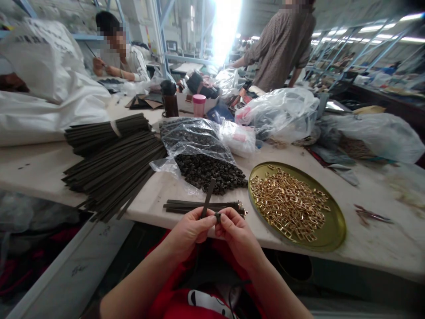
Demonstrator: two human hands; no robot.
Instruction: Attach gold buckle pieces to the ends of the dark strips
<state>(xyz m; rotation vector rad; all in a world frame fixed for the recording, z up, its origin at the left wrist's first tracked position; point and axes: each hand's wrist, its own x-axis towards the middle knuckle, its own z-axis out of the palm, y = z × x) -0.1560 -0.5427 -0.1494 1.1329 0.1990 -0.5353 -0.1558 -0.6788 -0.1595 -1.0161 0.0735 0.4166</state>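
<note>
My left hand [192, 229] is closed around a narrow dark strap [209, 196], whose free end points up and away from me. Fingertip to fingertip with it, my right hand [235, 229] pinches a small dark loop [218, 216]. Whether that loop sits around the strap is hidden by my fingers. Just beyond my hands lies a short stack of dark straps [189, 206] with bits of gold metal at their right ends. A heap of small dark loops [209, 173] spills from a clear plastic bag [199, 135] behind it.
To the right, a round gold-coloured tray [337, 239] holds many gold buckles [288, 199]; pliers [373, 215] lie beyond it. Large bundles of dark straps [113, 168] overhang the table edge at left. A dark bottle [169, 99] and pink-lidded jar [198, 106] stand behind. Two people are across the table.
</note>
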